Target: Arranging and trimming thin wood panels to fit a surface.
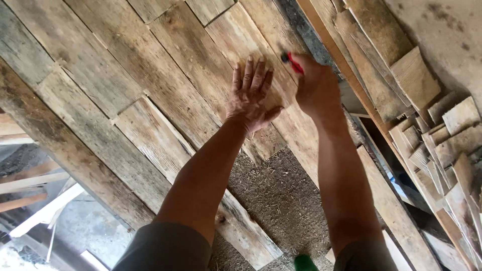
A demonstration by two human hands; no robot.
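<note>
Weathered wooden planks (150,75), grey and rough-grained, fill most of the scene, laid side by side and running on a slant from the near right toward the far left. A person's left hand (249,95) lies flat on one plank, fingers straight and close together, thumb spread out to the right. Just to its right, the right hand (315,85) is closed in a fist around a red-handled tool (293,62); only the red grip and a dark end stick out at the far side of the fist, so the kind of tool cannot be told. Both bare forearms reach in from the near edge. Between them, a patch of coarse brown board (278,200) shows where the planks stop. On the right, short wood offcuts (442,135) lie stacked and overlapping along a long pale beam (346,65). A small green object (304,263) peeks in at the near edge; no container is in view.
</note>
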